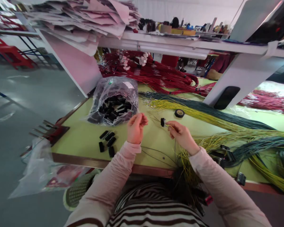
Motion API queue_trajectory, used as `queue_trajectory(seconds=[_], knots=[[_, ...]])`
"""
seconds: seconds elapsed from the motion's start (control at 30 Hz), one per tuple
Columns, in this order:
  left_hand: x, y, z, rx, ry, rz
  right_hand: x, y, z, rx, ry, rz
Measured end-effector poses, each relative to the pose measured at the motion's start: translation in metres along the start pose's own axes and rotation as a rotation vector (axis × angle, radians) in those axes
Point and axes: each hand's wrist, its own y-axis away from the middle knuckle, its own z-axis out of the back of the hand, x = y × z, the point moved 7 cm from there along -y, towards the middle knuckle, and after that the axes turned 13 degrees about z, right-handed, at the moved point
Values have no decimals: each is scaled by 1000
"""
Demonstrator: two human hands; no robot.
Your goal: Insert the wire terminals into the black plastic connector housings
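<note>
My right hand (181, 136) pinches a thin yellow wire just behind a small black connector (163, 122), which sits at the wire's end above the table. To its left, my left hand (135, 128) is raised with thumb and fingers drawn together; whatever is between them is too small to make out. Several loose black connectors (110, 141) lie on the table left of my left wrist. Behind that hand stands a clear plastic bag (97, 105), its torn opening showing many more black connectors. Thin dark wires (156, 155) curve across the table between my forearms.
Bundles of yellow wires (203, 116) and dark green wires (191, 102) stretch across the right side. A roll of black tape (179, 113) lies before them. Red wires (151, 74) fill the back under a shelf (180, 41). A metal-pronged fixture (58, 132) is at the left edge.
</note>
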Motion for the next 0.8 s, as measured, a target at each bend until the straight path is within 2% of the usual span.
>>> queue_trajectory(seconds=[0.07, 0.13, 0.23, 0.3, 0.33, 0.4, 0.43, 0.5, 0.53, 0.6, 0.67, 0.73, 0.8], knots=[[6, -5, -15, 86, 35, 107, 9, 17, 25, -26, 273, 25], [-4, -5, -19, 150, 122, 132, 6, 44, 57, -8, 608, -57], [-20, -4, -11, 186, 261, 92, -11, 88, 99, 167, 960, -321], [-13, -7, -4, 158, 295, 139, -12, 105, 116, 235, 1069, -443], [-7, -8, -1, 141, 301, 179, -6, 105, 116, 223, 1086, -449], [3, -11, 0, 127, 331, 233, 18, 88, 94, 191, 1017, -298], [5, -10, -2, 133, 356, 238, 34, 74, 68, 221, 915, -140], [2, -8, -6, 152, 391, 219, 64, 50, -2, 429, 662, 198], [-1, -5, -9, 158, 391, 207, 72, 39, -34, 504, 602, 280], [-4, 2, -15, 166, 368, 198, 72, 20, -83, 573, 554, 329], [-3, 10, -20, 183, 347, 195, 59, 6, -120, 671, 505, 331], [3, 16, -25, 211, 327, 193, 43, -3, -135, 693, 482, 296], [11, 17, -27, 223, 286, 209, 31, -7, -134, 659, 480, 262]])
